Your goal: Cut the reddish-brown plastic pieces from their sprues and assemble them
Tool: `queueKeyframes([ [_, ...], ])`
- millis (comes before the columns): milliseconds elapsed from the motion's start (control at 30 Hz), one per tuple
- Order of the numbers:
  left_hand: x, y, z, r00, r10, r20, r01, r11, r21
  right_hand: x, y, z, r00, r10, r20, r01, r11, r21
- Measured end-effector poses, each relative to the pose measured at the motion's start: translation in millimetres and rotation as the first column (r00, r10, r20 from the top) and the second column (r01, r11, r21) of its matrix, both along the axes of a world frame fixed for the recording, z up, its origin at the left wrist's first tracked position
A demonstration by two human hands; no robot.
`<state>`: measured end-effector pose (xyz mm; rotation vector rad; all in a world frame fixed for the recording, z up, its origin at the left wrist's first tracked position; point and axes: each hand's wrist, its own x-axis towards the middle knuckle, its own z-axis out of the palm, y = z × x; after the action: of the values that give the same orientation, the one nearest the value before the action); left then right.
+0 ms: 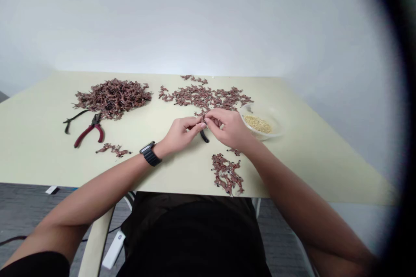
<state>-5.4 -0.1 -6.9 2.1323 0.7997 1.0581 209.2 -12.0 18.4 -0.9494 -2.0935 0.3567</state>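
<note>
Fingers of the left hand and right hand are clamped on a brown animal figurine left of the plastic bowl, seemingly pinched from both sides for steadiness.

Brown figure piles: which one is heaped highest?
The left pile, behind the red-handled pliers: it mounds up, while the middle spread, front-left cluster and front-right cluster lie flatter.
</note>
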Motion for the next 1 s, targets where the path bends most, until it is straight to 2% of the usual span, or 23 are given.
queueKeyframes([
  [100,0,1,-3.1,1.0,0.018,-0.02,-0.016,0.996,0.084,-1,-1,0.1,1.0,-0.01,-0.014,0.01,1.0,-0.025],
  [267,-2,2,-8.0,0.996,0.079,-0.05,-0.065,0.971,0.229,-6,-4,-1.0,0.985,-0.069,-0.16,0.03,0.971,-0.237],
  [400,-4,4,-10.7,0.991,0.098,-0.094,-0.062,0.942,0.33,-9,-3,-3.8,0.97,-0.072,-0.234,-0.017,0.933,-0.359],
  [467,-5,6,-12.2,0.988,0.104,-0.116,-0.048,0.911,0.41,-10,-2,-4.1,0.948,-0.062,-0.311,-0.1,0.873,-0.478],
  [533,-7,8,-13.3,0.985,0.112,-0.132,-0.034,0.871,0.489,-10,-1,-3.9,0.905,-0.072,-0.419,-0.209,0.784,-0.585],
  [633,-9,11,-13.2,0.982,0.111,-0.149,-0.009,0.828,0.561,-9,2,-3.9,0.828,-0.114,-0.55,-0.356,0.65,-0.671],
  [700,-9,10,-12.0,0.983,0.103,-0.151,0.001,0.822,0.569,-7,3,-4.7,0.789,-0.124,-0.601,-0.437,0.574,-0.693],
  [767,-8,9,-10.6,0.988,0.085,-0.126,-0.003,0.841,0.541,-4,5,-5.6,0.771,-0.108,-0.628,-0.493,0.523,-0.695],
  [800,-8,9,-10.0,0.992,0.072,-0.106,-0.008,0.859,0.513,-3,5,-5.9,0.768,-0.095,-0.634,-0.507,0.515,-0.691],
  [867,-7,8,-9.2,0.997,0.039,-0.064,-0.007,0.899,0.438,-1,5,-5.6,0.78,-0.061,-0.622,-0.501,0.536,-0.68],
  [933,-5,7,-8.6,1.0,0.015,-0.025,-0.005,0.933,0.36,1,5,-4.0,0.82,-0.021,-0.572,-0.448,0.598,-0.664],
  [1000,-4,6,-7.7,1.0,0.005,0.007,-0.007,0.96,0.28,1,3,-1.7,0.884,0.006,-0.468,-0.343,0.689,-0.639],
])
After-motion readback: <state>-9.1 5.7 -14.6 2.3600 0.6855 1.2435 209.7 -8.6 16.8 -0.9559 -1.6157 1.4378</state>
